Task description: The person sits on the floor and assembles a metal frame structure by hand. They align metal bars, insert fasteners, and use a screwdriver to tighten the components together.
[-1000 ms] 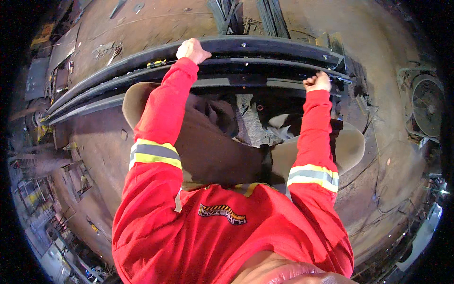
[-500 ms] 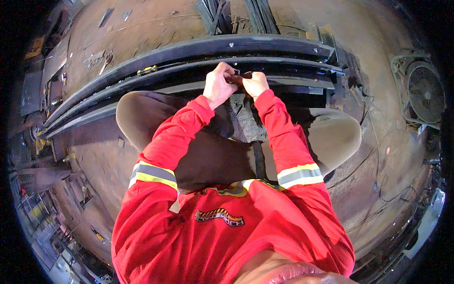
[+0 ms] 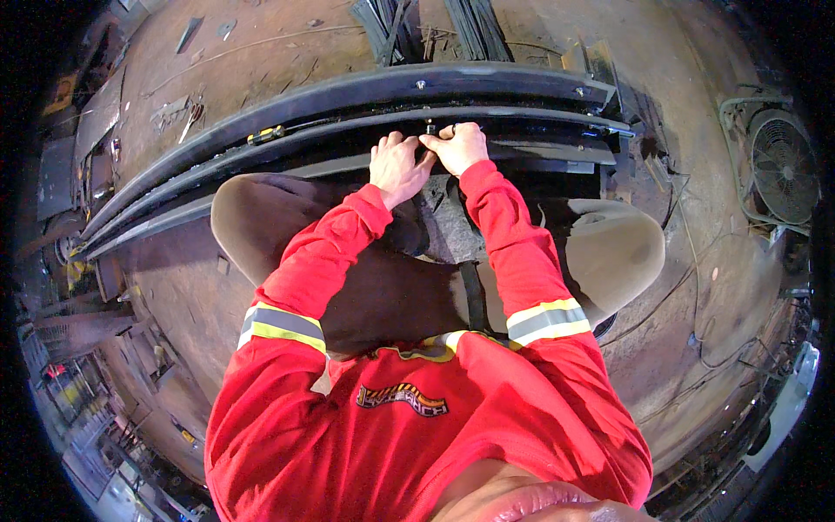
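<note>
Several long black metal beams [image 3: 330, 94] lie curving across in front of my crossed legs. At the middle beam, my right hand [image 3: 461, 148] has its thumb and fingers pinched at a small metal fastener [image 3: 430, 128], which looks like a bolt standing at the beam's inner face. Close beside it, my left hand [image 3: 398, 167] has curled fingers over the near beam, its thumb reaching toward my right fingertips. What the left fingers hold, if anything, is hidden. A silver bolt [image 3: 421, 85] shows on the far beam, and another bolt [image 3: 580, 91] sits farther right.
A yellow-and-black screwdriver [image 3: 266, 135] rests along the beams at left. Beyond them lie bundles of dark metal strips [image 3: 478, 30]. A large round fan [image 3: 781, 165] stands at right, with cables [image 3: 687, 235] on the floor. Metal scraps [image 3: 174, 109] lie at far left.
My hands have shifted from meeting above the middle beam. The left has drawn back slightly toward me, and the right has moved a little left, uncovering the small fastener.
</note>
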Demonstrator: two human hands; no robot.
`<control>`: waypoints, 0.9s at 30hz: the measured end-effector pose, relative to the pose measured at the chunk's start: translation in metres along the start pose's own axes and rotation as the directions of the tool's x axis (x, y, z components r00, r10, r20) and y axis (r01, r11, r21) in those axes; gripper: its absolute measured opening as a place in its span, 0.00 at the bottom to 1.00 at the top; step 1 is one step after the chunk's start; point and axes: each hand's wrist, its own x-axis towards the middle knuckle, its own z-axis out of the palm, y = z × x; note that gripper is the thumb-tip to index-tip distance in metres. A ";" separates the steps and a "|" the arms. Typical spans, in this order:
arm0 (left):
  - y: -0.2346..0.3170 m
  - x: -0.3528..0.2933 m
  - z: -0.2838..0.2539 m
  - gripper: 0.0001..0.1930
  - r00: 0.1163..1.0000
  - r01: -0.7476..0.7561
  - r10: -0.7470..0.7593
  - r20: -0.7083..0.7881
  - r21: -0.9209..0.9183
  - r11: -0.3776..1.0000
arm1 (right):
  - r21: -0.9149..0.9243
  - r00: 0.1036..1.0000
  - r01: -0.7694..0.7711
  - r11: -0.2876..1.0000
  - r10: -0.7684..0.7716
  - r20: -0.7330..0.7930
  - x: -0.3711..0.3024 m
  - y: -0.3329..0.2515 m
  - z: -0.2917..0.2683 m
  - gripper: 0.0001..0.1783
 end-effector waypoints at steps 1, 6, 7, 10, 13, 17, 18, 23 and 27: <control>0.001 0.002 0.000 0.17 1.000 0.010 -0.010 0.002 -0.011 1.000 | 0.048 0.999 -0.018 0.999 0.016 0.046 0.002 -0.002 -0.003 0.21; -0.002 0.004 0.004 0.17 0.999 0.039 -0.039 0.011 -0.034 0.999 | 0.027 0.999 0.002 1.000 -0.003 0.041 0.008 0.002 0.005 0.22; 0.000 0.004 0.005 0.17 0.999 0.039 -0.039 0.011 -0.046 0.998 | 0.010 0.999 -0.001 1.000 0.000 0.054 0.010 0.005 0.006 0.21; -0.005 0.006 0.005 0.17 1.000 0.028 -0.028 0.007 -0.069 0.997 | 0.030 0.998 0.029 0.999 -0.030 0.053 0.008 0.001 0.005 0.21; -0.007 0.007 0.008 0.16 1.000 0.019 -0.019 0.005 -0.115 0.993 | 0.136 0.998 0.021 0.991 -0.028 0.047 0.006 0.002 0.003 0.19; -0.005 0.009 0.012 0.15 0.999 0.034 -0.032 0.014 -0.171 0.985 | 0.158 0.997 0.020 0.987 -0.031 0.071 0.012 0.013 0.007 0.17; -0.006 0.010 0.012 0.15 0.999 0.044 -0.042 0.018 -0.178 0.983 | 0.142 0.997 0.026 0.990 -0.037 0.071 0.011 0.012 0.006 0.16; 0.001 0.014 0.014 0.17 0.992 0.112 -0.122 -0.020 -0.271 0.956 | 0.454 0.996 0.013 0.891 -0.052 0.073 0.007 0.030 0.007 0.10; -0.002 0.016 0.015 0.20 0.969 0.172 -0.225 -0.100 -0.379 0.909 | 0.293 0.979 0.085 0.952 -0.135 0.156 -0.007 0.024 -0.003 0.21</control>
